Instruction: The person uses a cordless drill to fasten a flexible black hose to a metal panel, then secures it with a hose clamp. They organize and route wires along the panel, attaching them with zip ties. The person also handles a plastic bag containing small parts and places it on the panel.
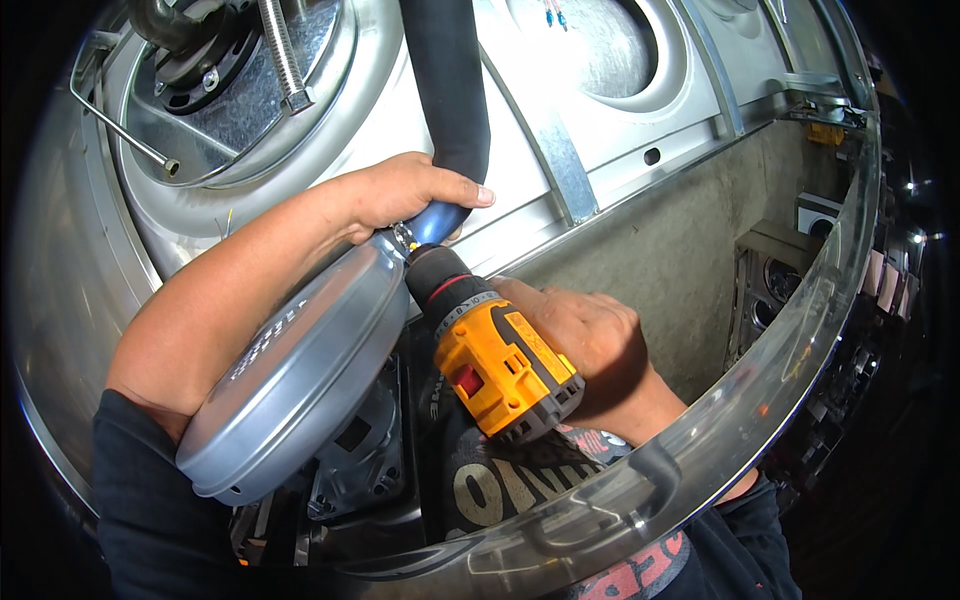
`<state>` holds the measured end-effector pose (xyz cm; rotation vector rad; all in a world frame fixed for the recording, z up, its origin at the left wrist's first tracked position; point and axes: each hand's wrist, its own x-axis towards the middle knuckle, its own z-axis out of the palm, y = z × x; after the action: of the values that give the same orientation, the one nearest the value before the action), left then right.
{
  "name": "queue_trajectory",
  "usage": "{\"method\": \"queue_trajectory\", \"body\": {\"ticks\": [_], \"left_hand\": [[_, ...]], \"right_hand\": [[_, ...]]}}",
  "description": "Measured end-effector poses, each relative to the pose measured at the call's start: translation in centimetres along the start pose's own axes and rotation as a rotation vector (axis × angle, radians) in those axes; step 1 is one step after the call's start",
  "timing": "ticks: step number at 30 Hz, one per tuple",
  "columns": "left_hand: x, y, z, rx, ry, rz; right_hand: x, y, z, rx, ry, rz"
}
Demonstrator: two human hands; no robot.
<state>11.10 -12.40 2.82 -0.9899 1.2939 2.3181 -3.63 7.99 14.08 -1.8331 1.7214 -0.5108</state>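
Note:
My left hand [410, 195] is wrapped round a short blue hose [434, 222], its thumb lying across the top. A thick black tube [445, 90] comes down from the top and meets this hose under my thumb. Below, the hose joins the neck of a rounded grey metal housing [300, 375], which lies under my left forearm. A small metal hose clamp [402, 237] circles that joint. In my right hand [585, 325] is a yellow and black cordless drill [500, 365], its nose against the clamp area. The drill's handle and trigger are hidden from view.
A clear curved rim [700, 455] arcs across the right and bottom. Behind stands a white metal panel with a round opening [600, 50] and a grey strap [560, 160]. At upper left are a braided hose [280, 55] and a thin bent metal rod [120, 130].

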Motion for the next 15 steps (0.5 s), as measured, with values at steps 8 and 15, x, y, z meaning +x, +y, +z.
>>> {"method": "queue_trajectory", "body": {"ticks": [8, 15], "left_hand": [[-0.14, 0.04, 0.14, 0.024, 0.018, 0.002], [-0.38, 0.25, 0.26, 0.052, 0.032, 0.001]], "right_hand": [[-0.11, 0.00, 0.76, 0.081, 0.062, -0.025], [0.11, -0.59, -0.17, -0.016, -0.058, 0.066]]}}
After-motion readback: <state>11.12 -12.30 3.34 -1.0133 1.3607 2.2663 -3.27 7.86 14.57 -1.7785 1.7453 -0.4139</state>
